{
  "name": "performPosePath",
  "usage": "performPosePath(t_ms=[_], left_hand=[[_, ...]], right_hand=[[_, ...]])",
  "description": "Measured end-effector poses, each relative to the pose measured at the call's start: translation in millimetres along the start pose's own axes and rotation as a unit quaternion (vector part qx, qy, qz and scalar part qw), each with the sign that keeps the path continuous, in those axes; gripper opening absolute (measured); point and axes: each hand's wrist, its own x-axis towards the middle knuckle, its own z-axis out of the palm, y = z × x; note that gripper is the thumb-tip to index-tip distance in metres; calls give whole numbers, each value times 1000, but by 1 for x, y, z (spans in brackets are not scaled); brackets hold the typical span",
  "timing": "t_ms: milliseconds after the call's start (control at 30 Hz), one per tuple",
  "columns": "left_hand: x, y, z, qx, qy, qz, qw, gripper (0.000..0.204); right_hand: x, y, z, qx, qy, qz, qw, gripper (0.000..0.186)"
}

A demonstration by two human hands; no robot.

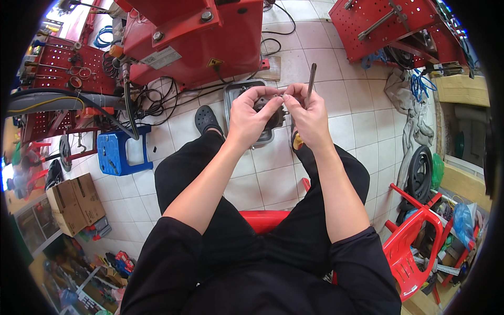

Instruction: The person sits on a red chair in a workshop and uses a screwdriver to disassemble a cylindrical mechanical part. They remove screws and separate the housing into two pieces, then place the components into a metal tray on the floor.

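Note:
My left hand (249,116) and my right hand (310,116) meet above a grey metal tray (229,100) on the tiled floor. The thumb and forefinger of my left hand are pinched together at something too small to make out, touching the fingertips of my right hand. A slim dark metal rod (313,77) stands up out of my right hand, held between its closed fingers; its lower end is hidden. Below the hands, in the tray, lies a dark round metal part (273,119), partly covered by my fingers.
A red machine (210,47) stands ahead, with black cables (163,97) on the floor beside it. At left are a blue stool (116,152) and a cardboard box (77,202). A red plastic chair (407,257) and a black tire (419,170) are at right.

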Motion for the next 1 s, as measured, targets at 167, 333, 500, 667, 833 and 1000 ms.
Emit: performPosePath(t_ms=[167,333,500,667,833,1000], left_hand=[[0,-3,-1,-4,-9,10,1000,23],[-2,0,-1,6,-14,48,999,22],[-3,0,-2,45,-18,75,996,21],[-2,-2,-1,47,-17,78,996,24],[-4,0,-1,-7,-32,51,998,24],[-4,0,0,21,-31,65,997,22]], right_hand=[[1,0,-3,-7,-15,-25,1000,11],[2,-2,-9,-8,-37,-6,999,11],[2,-2,-10,-16,-23,-4,1000,11],[3,3,-6,-29,1,-27,999,10],[-1,-9,-4,-55,4,1,998,10],[0,-6,-10,-58,-15,2,998,11]])
